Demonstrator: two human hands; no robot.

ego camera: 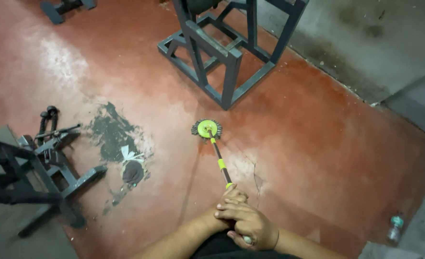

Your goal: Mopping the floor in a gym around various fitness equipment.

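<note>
Both my hands hold the handle of a spin mop (218,160). Its round green head with dark strands (206,128) rests on the wet red floor (308,144) in front of me. My left hand (230,199) wraps the handle higher up, just below its green joint. Behind it and closer to my body, my right hand (251,228) closes over the handle's end. The two hands touch each other.
A dark metal frame (224,52) stands beyond the mop head. At the left is black metal equipment with feet (54,168), beside a worn grey floor patch (110,136) and a small dark object (133,171). A plastic bottle (394,229) stands lower right near a grey ledge (366,43).
</note>
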